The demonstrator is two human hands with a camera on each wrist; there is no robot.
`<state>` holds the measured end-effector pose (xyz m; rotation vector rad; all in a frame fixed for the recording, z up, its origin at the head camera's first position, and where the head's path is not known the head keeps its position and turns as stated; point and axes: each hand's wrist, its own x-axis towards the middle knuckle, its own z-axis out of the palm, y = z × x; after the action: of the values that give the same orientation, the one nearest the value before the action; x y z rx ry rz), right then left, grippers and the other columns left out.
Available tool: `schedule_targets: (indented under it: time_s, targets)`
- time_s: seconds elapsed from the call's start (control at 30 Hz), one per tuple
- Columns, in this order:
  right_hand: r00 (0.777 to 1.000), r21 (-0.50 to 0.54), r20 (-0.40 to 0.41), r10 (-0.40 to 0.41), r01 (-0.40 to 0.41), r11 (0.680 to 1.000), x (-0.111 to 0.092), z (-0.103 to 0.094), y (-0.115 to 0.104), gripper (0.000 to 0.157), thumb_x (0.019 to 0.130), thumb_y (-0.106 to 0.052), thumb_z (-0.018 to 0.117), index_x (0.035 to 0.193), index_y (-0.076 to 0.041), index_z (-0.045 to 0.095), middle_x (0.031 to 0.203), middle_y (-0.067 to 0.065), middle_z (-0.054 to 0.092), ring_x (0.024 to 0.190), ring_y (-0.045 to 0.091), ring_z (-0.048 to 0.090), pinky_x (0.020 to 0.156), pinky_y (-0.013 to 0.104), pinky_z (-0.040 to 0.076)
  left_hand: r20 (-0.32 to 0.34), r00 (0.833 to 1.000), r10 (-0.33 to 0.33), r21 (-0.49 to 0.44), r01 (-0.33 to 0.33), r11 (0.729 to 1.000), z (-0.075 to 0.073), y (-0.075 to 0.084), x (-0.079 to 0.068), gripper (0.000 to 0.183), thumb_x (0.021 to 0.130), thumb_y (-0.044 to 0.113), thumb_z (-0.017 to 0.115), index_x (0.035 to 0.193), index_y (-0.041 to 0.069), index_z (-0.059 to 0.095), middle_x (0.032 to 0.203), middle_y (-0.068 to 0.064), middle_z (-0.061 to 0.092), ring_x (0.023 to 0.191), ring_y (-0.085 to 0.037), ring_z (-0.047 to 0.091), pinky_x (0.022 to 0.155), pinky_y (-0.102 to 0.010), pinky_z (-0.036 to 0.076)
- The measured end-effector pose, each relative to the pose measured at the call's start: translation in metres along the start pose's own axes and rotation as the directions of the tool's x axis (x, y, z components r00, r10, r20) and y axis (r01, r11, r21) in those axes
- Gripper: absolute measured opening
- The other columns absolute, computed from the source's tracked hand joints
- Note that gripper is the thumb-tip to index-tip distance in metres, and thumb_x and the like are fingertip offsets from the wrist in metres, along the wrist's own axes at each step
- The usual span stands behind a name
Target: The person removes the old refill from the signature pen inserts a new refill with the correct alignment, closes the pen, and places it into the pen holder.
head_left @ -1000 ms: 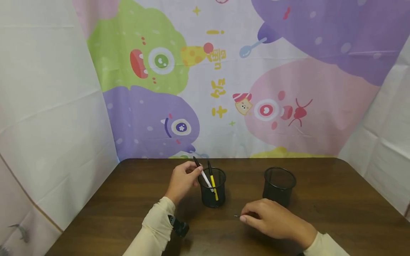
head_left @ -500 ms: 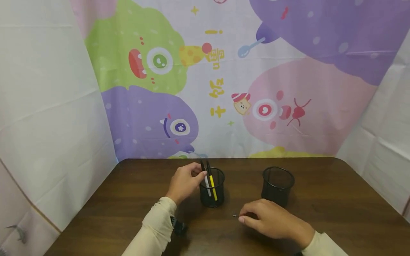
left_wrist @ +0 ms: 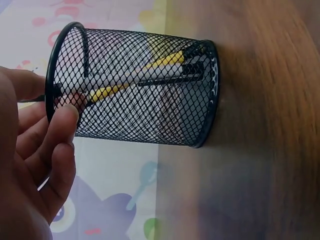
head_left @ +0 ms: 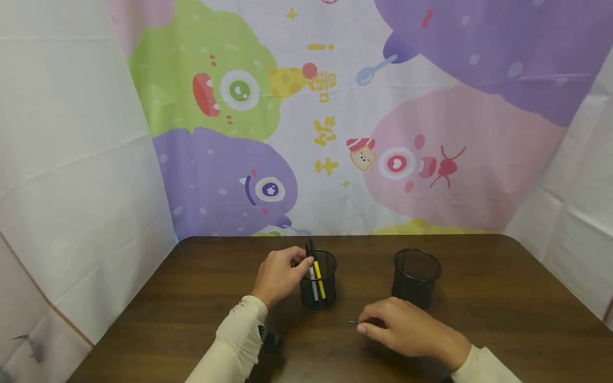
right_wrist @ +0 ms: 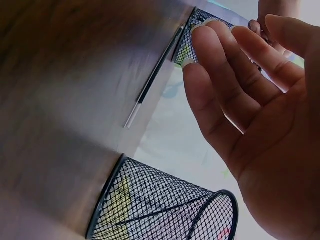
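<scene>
My left hand (head_left: 282, 274) reaches over the rim of the left black mesh pen cup (head_left: 330, 297). Thumb and fingers pinch the black upper end of a white pen (head_left: 313, 287), whose lower part stands inside the cup. Beside it in the cup leans a yellow pen (head_left: 320, 279) with a black upper end. My right hand (head_left: 404, 327) hovers low over the table with relaxed, slightly bent fingers and nothing in them. In the right wrist view a thin black and clear stick like a pen refill (right_wrist: 150, 82) lies on the table; the hand mostly covers it in the head view.
A second black mesh cup (head_left: 414, 287) stands on the right, just behind my right hand. The brown wooden table (head_left: 215, 266) ends at a cartoon-printed curtain (head_left: 330, 202). White cloth walls rise at both sides.
The left hand has moved slightly right, bringing the white pen lower and more upright in the left cup, close beside the yellow pen. The right hand has stayed in place.
</scene>
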<state>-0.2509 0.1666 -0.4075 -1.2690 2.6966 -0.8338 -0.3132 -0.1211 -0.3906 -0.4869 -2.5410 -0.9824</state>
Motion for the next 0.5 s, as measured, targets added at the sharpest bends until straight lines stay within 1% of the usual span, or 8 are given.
schedule_targets:
  time_s: [0.1,0.2,0.33,0.5]
  targets:
    - [1.000,0.005,0.015,0.009,-0.010,1.000,0.0002,-0.0005,-0.0004,0.026,0.104,-0.041,0.054,0.105,-0.023,0.073,0.098,-0.022,0.066,0.087,-0.002,0.062,0.075,0.031,0.054,-0.006,1.000,-0.011,-0.021,0.010,1.000,0.0012,-0.0003,-0.0006,0.015,0.096,0.036,0.067,0.095,0.022,0.075,0.078,0.016,0.066,0.073,-0.005,0.062,0.065,-0.034,0.050]
    - [0.999,0.016,0.031,0.023,-0.023,1.000,0.0002,-0.0007,-0.0010,0.027,0.104,-0.042,0.054,0.106,-0.022,0.073,0.099,-0.022,0.066,0.088,-0.002,0.062,0.076,0.031,0.054,-0.002,0.999,-0.037,-0.050,0.037,0.998,0.0018,-0.0005,-0.0014,0.017,0.097,0.037,0.066,0.094,0.022,0.075,0.077,0.016,0.067,0.071,-0.005,0.062,0.064,-0.033,0.050]
    - [0.999,0.007,0.032,0.024,-0.024,1.000,0.0003,-0.0007,-0.0013,0.028,0.104,-0.043,0.054,0.106,-0.023,0.073,0.099,-0.022,0.066,0.089,-0.002,0.062,0.076,0.031,0.055,0.002,0.998,-0.060,-0.064,0.060,0.996,0.0008,0.0004,-0.0017,0.019,0.098,0.038,0.065,0.094,0.022,0.075,0.077,0.015,0.068,0.070,-0.005,0.062,0.064,-0.034,0.051]
    - [0.999,0.008,0.031,0.023,-0.023,1.000,-0.0001,-0.0001,0.0005,0.027,0.104,-0.043,0.054,0.106,-0.024,0.073,0.099,-0.022,0.066,0.089,-0.002,0.062,0.076,0.031,0.055,-0.004,0.999,-0.051,-0.077,0.051,0.996,-0.0001,0.0004,-0.0010,0.023,0.100,0.038,0.062,0.100,0.020,0.076,0.078,0.013,0.070,0.067,-0.004,0.063,0.064,-0.034,0.052]
